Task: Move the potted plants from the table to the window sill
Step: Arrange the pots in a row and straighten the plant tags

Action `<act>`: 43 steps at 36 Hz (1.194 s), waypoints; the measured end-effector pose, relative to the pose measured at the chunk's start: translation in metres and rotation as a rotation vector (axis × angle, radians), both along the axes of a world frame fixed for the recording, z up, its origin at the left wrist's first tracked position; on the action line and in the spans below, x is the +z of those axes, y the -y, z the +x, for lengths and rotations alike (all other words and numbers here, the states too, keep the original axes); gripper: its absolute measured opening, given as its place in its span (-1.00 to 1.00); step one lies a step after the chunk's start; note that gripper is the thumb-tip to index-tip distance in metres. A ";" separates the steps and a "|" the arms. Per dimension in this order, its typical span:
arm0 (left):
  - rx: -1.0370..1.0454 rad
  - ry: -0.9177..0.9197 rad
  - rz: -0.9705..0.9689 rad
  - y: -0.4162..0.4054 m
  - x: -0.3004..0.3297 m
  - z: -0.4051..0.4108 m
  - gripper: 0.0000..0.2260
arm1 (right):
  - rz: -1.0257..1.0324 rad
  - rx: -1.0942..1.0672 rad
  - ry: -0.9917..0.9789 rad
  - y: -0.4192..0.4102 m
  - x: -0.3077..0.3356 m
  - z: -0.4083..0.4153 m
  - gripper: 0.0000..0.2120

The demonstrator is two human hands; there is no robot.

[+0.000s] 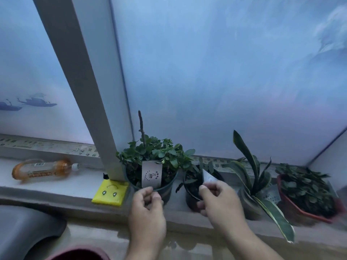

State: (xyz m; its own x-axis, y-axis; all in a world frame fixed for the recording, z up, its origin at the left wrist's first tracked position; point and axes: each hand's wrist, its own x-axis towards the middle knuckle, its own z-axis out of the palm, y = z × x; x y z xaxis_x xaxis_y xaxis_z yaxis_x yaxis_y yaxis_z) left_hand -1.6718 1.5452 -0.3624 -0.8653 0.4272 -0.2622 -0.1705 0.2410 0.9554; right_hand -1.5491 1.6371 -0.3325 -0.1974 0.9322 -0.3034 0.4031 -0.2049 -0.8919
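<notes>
Several potted plants stand in a row on the window sill [56, 186]. A bushy green plant in a dark pot [165, 190] has a white label card [151, 173] stuck in it. My left hand [148, 207] pinches the bottom edge of that card at the pot's rim. To its right is a smaller dark pot [191, 192] with sparse leaves. My right hand [217, 199] pinches a second white card [208, 178] over this pot. Further right stand a long-leaved striped plant [251, 177] and a leafy plant in a red pot [304, 207].
An orange drink bottle [45, 169] lies on its side at the sill's left. A yellow pouch [109, 193] sits at the foot of the white window post [90, 87]. A grey rounded object [26, 228] and a dark red rim [78, 253] are below the sill.
</notes>
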 end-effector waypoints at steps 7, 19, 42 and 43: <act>-0.243 0.118 -0.117 -0.027 -0.018 0.041 -0.89 | 0.127 -0.185 0.151 -0.032 -0.021 0.045 -0.89; -0.418 0.188 -0.065 -0.067 -0.039 0.048 -0.54 | -0.236 -0.294 -0.057 -0.069 -0.066 0.026 -0.71; -0.145 0.564 0.248 -0.080 -0.070 0.064 -0.75 | -0.355 -0.349 -0.218 -0.052 -0.071 0.033 -0.84; -0.114 0.598 0.265 -0.080 -0.070 0.062 -0.62 | -0.368 -0.347 -0.218 -0.051 -0.071 0.033 -0.86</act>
